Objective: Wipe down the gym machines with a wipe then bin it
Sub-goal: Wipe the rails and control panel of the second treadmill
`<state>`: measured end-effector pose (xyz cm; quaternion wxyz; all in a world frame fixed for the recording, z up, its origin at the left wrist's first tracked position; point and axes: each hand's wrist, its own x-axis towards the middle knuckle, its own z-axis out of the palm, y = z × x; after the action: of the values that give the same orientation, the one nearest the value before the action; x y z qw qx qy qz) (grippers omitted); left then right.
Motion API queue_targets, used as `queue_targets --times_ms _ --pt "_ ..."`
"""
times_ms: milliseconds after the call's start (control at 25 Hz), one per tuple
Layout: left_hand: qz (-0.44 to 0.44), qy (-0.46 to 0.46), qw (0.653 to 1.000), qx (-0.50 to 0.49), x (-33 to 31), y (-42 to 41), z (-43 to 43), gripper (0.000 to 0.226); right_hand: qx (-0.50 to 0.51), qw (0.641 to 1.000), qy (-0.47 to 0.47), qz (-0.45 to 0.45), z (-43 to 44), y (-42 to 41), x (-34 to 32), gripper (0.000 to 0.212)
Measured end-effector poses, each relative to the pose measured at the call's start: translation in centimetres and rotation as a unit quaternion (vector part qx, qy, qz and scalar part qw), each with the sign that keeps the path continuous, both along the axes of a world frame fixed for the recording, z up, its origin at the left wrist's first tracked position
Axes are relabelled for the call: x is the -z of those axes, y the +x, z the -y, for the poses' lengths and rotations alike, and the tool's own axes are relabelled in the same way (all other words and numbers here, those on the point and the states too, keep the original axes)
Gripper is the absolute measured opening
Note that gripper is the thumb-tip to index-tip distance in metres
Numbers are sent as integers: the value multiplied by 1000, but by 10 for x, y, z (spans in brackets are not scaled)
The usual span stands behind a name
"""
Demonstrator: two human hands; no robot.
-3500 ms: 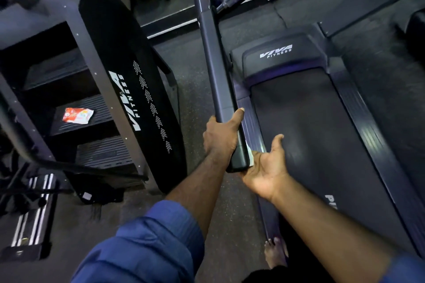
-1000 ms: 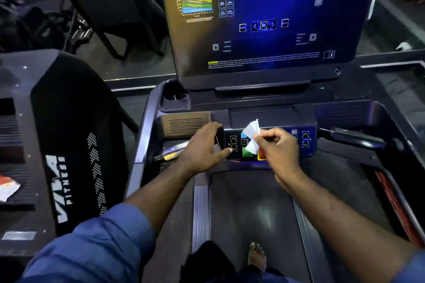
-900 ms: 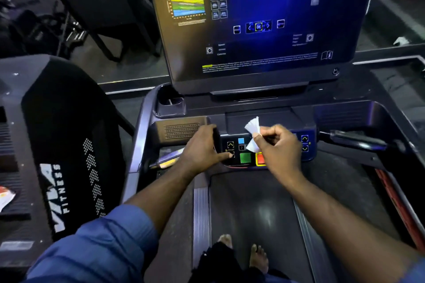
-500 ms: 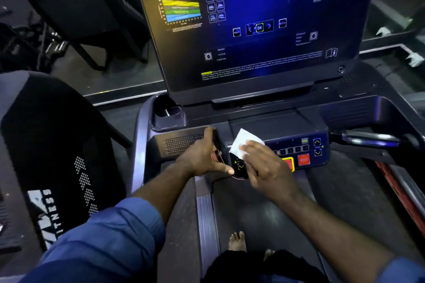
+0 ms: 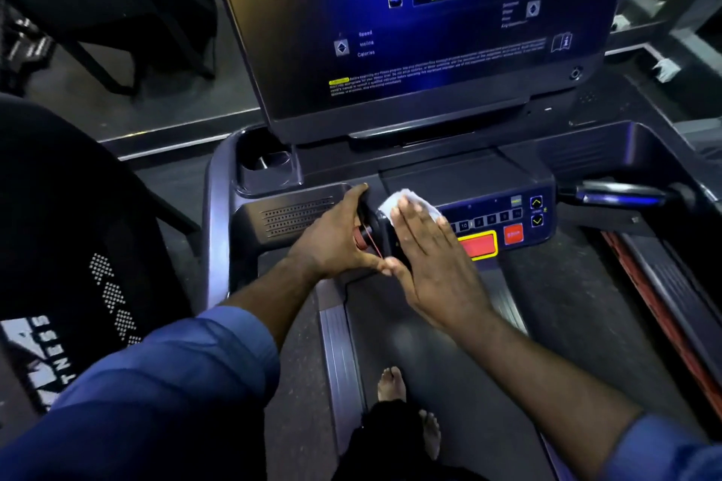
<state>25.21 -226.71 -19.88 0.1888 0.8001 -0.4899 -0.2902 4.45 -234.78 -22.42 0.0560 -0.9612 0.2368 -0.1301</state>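
Observation:
I stand on a treadmill facing its control panel point(image 5: 504, 215), which has red and yellow buttons. My right hand point(image 5: 426, 266) lies flat with straight fingers on the panel's left end and presses a white wipe point(image 5: 406, 201) against it; the wipe shows above my fingertips. My left hand point(image 5: 336, 242) grips the left edge of the panel block, its thumb on top and a finger underneath, beside a red safety key point(image 5: 359, 240). Above the panel stands the lit blue screen point(image 5: 429, 19).
A cup holder point(image 5: 267, 166) sits left of the panel and a handlebar grip point(image 5: 621, 197) sticks out to the right. A black stair machine point(image 5: 70, 246) stands close on my left. My bare feet point(image 5: 392, 383) are on the treadmill belt point(image 5: 449, 363).
My right hand went from pinching the raised wipe to laying it flat on the panel's left end. I have leaned closer to the console. My left hand stays on the panel's edge.

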Motion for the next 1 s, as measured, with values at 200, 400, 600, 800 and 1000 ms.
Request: queue_targets --times_ms 200,400,600,800,1000 --pt "31 5 999 3 -2 -4 -3 151 8 998 -1 -62 -37 -23 29 88" --pt "65 9 998 12 -1 -4 -6 150 54 995 -9 -80 -49 -20 22 90" --pt "73 3 997 21 2 -1 -5 141 92 994 3 -65 -46 19 7 95" --pt "87 3 996 23 7 0 -3 141 90 991 8 -103 -71 -22 31 98" --pt "153 -56 986 39 6 -7 -9 134 115 991 27 -60 -47 31 3 99"
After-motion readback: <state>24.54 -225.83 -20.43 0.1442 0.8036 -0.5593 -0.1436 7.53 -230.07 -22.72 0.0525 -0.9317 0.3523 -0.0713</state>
